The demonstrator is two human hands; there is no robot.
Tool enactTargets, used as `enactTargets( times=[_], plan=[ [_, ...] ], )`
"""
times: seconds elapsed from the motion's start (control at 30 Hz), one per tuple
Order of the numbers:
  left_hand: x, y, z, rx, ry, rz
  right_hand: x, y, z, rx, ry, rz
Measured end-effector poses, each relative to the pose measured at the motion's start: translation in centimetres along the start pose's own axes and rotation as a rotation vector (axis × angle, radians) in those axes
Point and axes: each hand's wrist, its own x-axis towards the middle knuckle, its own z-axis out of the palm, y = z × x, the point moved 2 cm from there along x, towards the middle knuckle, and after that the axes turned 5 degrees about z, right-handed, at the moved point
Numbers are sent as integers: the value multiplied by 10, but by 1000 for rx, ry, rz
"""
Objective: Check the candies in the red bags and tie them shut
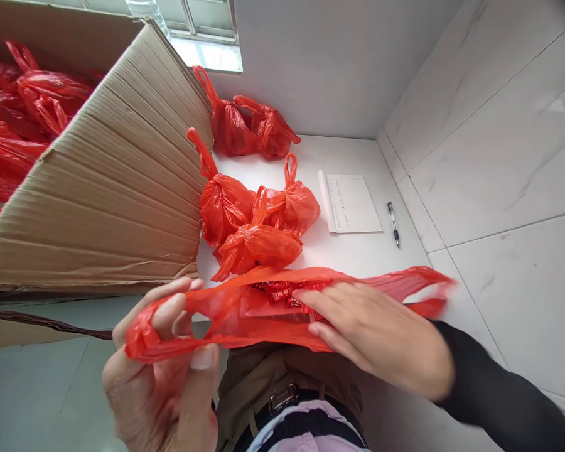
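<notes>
An opened red plastic bag is stretched sideways in front of my waist. My left hand is closed round one of its handles, with fingers hooked through the loop. Small red printed packets lie inside the bag's mouth. My right hand reaches into that mouth from the right, fingers stretched out and thumb apart, fingertips at the packets. Its fingertips are partly hidden, and the bag's other handle sticks out beyond the wrist. Just past the bag, several tied red bags sit on the white table.
A large cardboard box on the left holds several tied red bags. Two more tied bags stand by the wall. An open notebook and a pen lie on the table's right side, near the tiled wall.
</notes>
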Motion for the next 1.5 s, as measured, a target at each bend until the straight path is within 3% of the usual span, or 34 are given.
enactTargets(
  times=[0.13, 0.23, 0.33, 0.4, 0.53, 0.63, 0.77, 0.9, 1.0, 1.07, 1.23, 1.3, 1.4, 1.5],
  plan=[
    [3, 0, 9, -228, -48, -8, -31, -4, -45, -71, 325, -97],
    [4, -4, 12, -364, -87, -169, -39, 18, -48, -176, 524, 117],
    [9, -6, 11, -443, -132, -216, -42, 40, -41, -125, 407, 344],
    [13, -5, 13, -457, -179, -246, -41, 42, -42, 63, 322, 363],
    [11, 10, 30, -296, -352, -349, -24, 10, -67, 320, 422, 138],
    [7, 32, 52, -127, -600, -220, -1, -21, -82, 438, 441, -21],
    [16, 49, 70, -166, -913, -130, 20, -38, -86, 529, 426, -131],
    [33, 40, 65, -228, -935, -215, 21, -20, -81, 482, 428, -115],
    [33, 24, 58, -323, -964, -408, 18, -3, -75, 527, 285, -40],
    [33, 17, 55, -380, -976, -456, 15, 4, -72, 566, 226, 19],
    [37, 18, 45, -321, -980, -284, 19, 2, -56, 690, 163, 5],
    [35, 19, 41, -165, -952, -104, 27, 1, -43, 770, 171, -6],
    [27, 10, 36, 98, -854, 179, 42, 1, -20, 872, 69, 12],
    [17, -8, 30, 214, -756, 312, 55, 2, -1, 932, -3, -41]
  ],
)
